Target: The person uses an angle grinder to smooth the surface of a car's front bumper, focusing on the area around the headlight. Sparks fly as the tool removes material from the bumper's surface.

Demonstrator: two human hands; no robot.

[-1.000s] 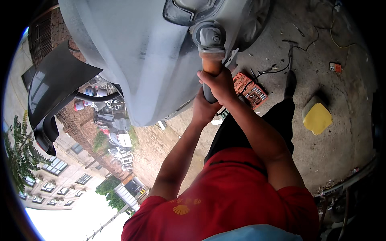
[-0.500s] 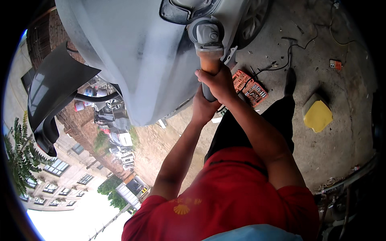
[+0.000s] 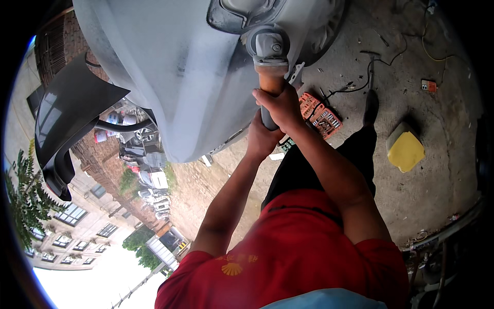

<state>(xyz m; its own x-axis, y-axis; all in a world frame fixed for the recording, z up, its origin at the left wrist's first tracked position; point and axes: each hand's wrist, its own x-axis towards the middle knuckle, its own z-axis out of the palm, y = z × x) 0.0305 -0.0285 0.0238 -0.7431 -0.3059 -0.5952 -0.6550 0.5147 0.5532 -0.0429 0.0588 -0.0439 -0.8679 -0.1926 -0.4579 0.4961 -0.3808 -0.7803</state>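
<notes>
Grinder (image 3: 271,80) in both hands, head end up against the view of the grey car (image 3: 195,67), just below a dark-rimmed recess (image 3: 239,14); whether its disc touches the panel, I cannot tell. Right hand (image 3: 281,108) is closed round the middle of the body, below the orange part; left hand (image 3: 263,136) is closed round the tail end, nearer the person, just below the right; most fingers are hidden under the tool, but both grips look snug, with only the grinder in them.

Beside the right forearm, on the ground, lies an open orange tool case (image 3: 320,116); a dark cable (image 3: 355,89) runs past it; farther right are a tub (image 3: 406,152) with a yellow face and a small orange-and-white box (image 3: 428,86); one wheel (image 3: 324,33) shows at the car's right edge; on the left, well apart from the hands, is a glossy dark panel (image 3: 77,98).
</notes>
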